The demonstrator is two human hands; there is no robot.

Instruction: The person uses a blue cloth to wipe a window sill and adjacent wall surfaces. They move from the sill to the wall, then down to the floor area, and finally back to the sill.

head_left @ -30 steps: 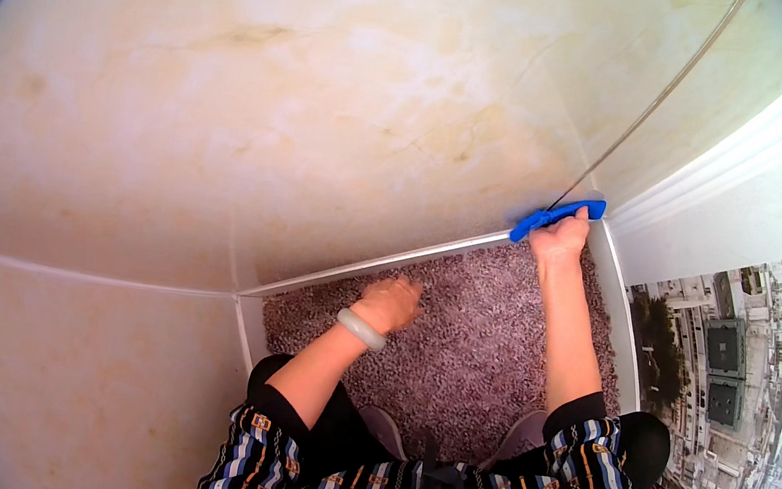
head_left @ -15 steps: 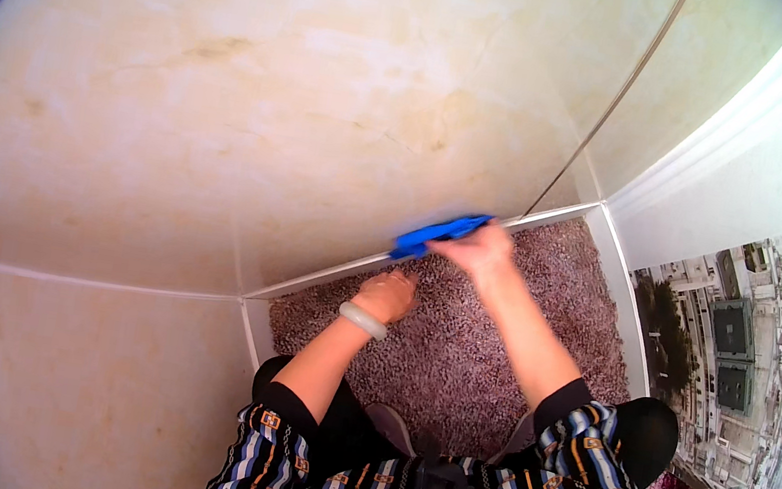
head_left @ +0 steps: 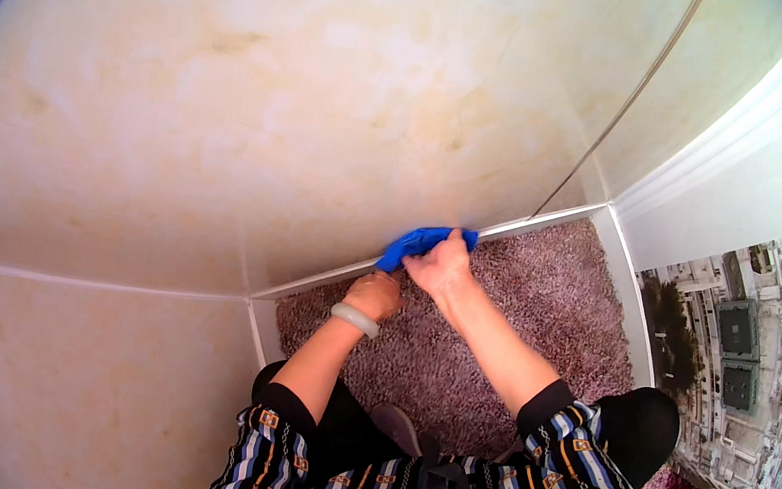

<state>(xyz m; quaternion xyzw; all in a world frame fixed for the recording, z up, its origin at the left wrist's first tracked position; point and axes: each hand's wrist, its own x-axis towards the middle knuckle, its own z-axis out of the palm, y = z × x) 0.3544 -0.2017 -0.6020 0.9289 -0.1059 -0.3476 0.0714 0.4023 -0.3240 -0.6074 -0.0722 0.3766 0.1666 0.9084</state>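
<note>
Blue cloth (head_left: 427, 241): down at the foot of the marbled wall (head_left: 279, 116), lying across the top of the white skirting (head_left: 530, 225), roughly mid-run. Bunched in right hand (head_left: 440, 267), gripped firmly along its near side. Left hand (head_left: 373, 295): half-curled, right at the cloth's left end; can't tell whether pinching it or only alongside. Pale bangle (head_left: 356, 319) just behind left hand. Both hands close together, above mottled purple carpet (head_left: 542, 318). Thin dark cord-like line (head_left: 623, 112) down the wall, meeting skirting to the right of the cloth. Printed aerial picture (head_left: 745, 343) far right, well apart from both hands.
</note>
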